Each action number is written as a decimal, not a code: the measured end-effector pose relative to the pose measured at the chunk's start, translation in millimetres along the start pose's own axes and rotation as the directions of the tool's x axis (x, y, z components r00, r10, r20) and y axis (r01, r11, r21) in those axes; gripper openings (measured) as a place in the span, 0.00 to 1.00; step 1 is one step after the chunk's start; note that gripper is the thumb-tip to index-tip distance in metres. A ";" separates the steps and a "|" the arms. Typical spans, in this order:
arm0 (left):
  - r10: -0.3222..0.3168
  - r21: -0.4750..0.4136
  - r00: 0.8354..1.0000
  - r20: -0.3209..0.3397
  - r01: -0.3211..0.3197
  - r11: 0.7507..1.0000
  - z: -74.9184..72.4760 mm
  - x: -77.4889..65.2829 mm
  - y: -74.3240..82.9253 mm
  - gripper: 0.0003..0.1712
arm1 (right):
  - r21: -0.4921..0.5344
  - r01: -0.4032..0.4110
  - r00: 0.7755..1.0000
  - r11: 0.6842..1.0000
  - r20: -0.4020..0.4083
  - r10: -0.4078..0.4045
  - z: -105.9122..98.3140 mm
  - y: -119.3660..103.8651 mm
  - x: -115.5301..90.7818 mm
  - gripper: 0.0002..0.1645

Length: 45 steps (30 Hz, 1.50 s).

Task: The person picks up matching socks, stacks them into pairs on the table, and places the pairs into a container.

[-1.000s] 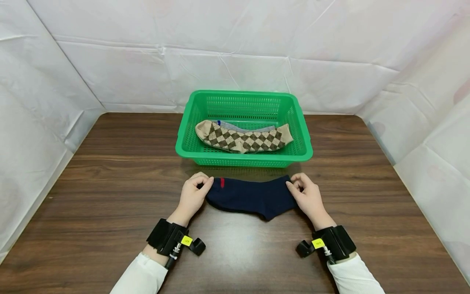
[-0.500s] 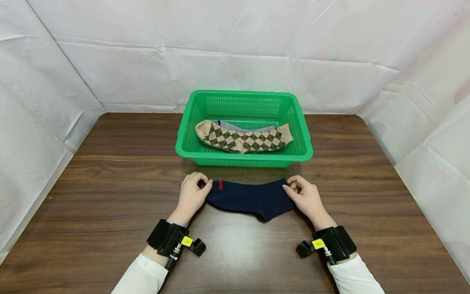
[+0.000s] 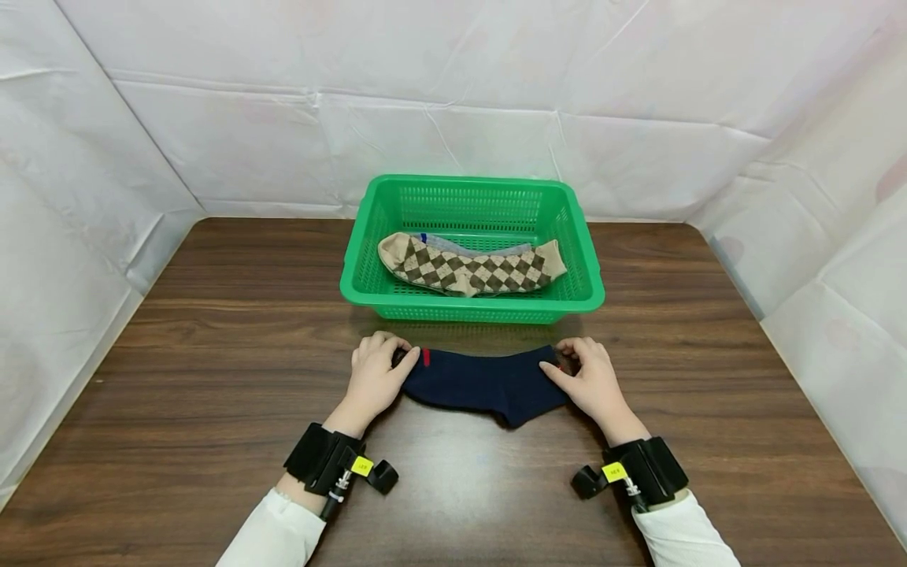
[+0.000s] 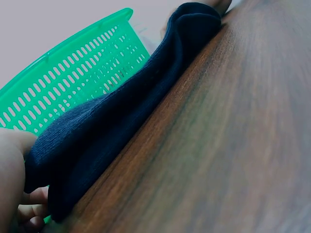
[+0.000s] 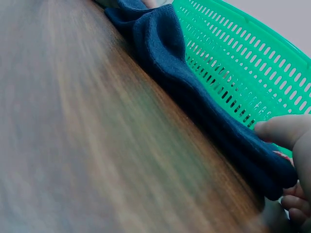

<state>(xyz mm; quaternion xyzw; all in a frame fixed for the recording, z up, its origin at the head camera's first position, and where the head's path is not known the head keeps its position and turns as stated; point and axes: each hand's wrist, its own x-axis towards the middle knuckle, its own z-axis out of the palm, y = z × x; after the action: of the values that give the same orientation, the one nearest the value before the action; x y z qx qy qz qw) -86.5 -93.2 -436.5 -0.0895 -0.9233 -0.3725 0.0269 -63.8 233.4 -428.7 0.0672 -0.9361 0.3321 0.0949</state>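
Observation:
A navy sock (image 3: pixel 482 382) with a small red mark near its toe lies stretched sideways in front of the basket in the head view. My left hand (image 3: pixel 374 373) pinches the toe end, thumb over the top and fingers curled beyond it. At the cuff end my right hand (image 3: pixel 590 382) pinches the fabric the same way, and a bit of red shows by the thumb. Two layers of cloth are visible along the sock (image 5: pixel 204 104) in the right wrist view. From the left wrist view, the sock (image 4: pixel 112 116) runs close along the tabletop, fingertips partly hidden beneath its end.
Behind the sock stands a green perforated basket (image 3: pixel 471 309). Inside it lie a beige-and-brown argyle sock (image 3: pixel 471 270) and a grey sock (image 3: pixel 513 250) partly covered by it. White sheeting (image 3: pixel 453 102) walls off the back and sides of the wooden table (image 3: pixel 227 354).
Both hands have shifted slightly inward, and each thumb reaches farther over the sock. The sock has come down a little toward the near side. The basket stays put.

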 end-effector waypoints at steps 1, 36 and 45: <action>0.004 0.005 1.000 0.009 -0.004 1.000 0.0 -0.2 0.1 0.20 | -0.012 -0.002 1.000 1.000 0.007 0.002 -0.2 -0.2 -0.4 0.21; 0.183 0.015 0.981 0.064 -0.185 0.983 2.2 -0.1 -5.8 0.08 | -0.001 0.135 0.991 0.991 -0.015 -0.135 4.5 1.5 -2.1 0.25; 0.181 -0.087 0.983 0.043 -0.177 0.980 2.5 0.4 -6.0 0.06 | 0.118 0.144 0.988 0.982 -0.066 -0.137 4.2 -1.4 -2.4 0.23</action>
<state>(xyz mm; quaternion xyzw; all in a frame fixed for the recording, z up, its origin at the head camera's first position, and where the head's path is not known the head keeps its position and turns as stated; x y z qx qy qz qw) -87.9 -95.7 -442.3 -0.1826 -0.8958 -0.4039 0.0330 -61.8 229.8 -431.5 0.1293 -0.9037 0.3832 0.1409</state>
